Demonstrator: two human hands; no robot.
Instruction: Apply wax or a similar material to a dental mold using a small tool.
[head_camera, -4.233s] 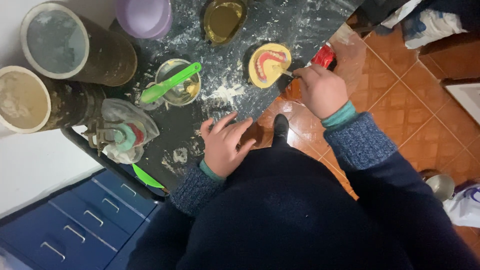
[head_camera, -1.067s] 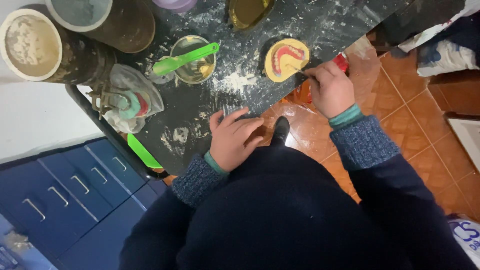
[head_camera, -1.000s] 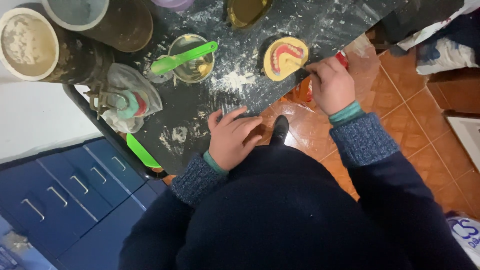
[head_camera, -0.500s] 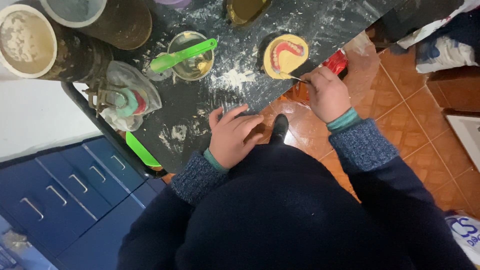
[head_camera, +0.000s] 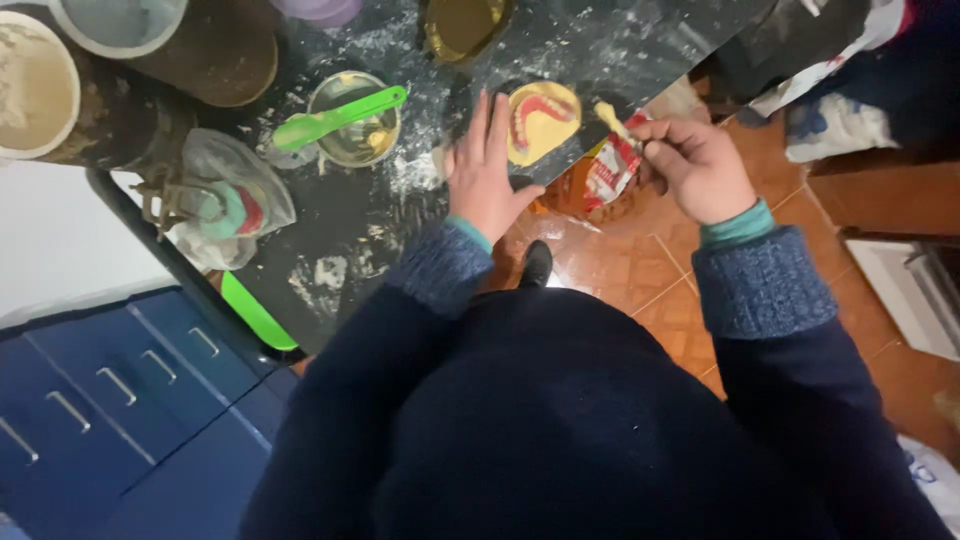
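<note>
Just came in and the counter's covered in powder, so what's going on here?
A person in a dark sweater stands at a dark worktop dusted with white powder. The left hand rests flat beside a yellow dental cast with a red gum arch. The right hand holds a small tool with pale material on its tip, lifted off the cast. A bowl with a green spatula sits further left.

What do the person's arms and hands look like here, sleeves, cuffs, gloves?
Both hands are bare: no gloves, and no rings or watch that I can make out. The left hand and right hand come out of dark navy sleeves with wide, speckled blue knit cuffs. A teal inner cuff shows at each wrist, clearest on the right.
</note>
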